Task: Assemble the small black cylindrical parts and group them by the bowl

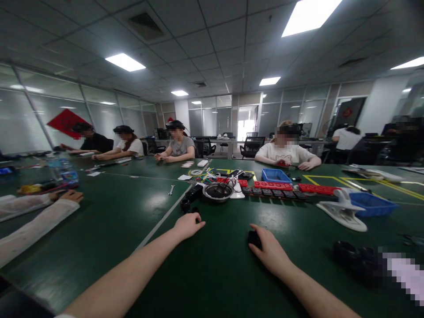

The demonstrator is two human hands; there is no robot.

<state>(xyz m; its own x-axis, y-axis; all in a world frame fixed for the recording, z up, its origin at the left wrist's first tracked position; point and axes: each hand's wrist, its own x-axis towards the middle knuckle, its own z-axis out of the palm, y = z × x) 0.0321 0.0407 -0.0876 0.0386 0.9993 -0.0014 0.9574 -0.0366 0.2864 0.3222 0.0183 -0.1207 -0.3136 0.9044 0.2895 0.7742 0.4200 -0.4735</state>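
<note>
My left hand (189, 225) is over the green table (212, 274), left of centre, with its fingers curled and the thumb reaching right. Small black round parts (186, 206) lie just behind it; whether it holds anything is hidden. On the right, my right hand (266, 247) has its thumb and fingers around a small black object (254, 239) on the table. Beyond both hands sits a round metal bowl (217, 192) with dark items inside.
Red strips (273, 185), blue trays (372, 204) and a white clamp-like stand (342, 211) lie behind and right. Black round parts (346, 252) are near right. A co-worker's sleeved arms (39, 225) rest at left. Several people sit around the table.
</note>
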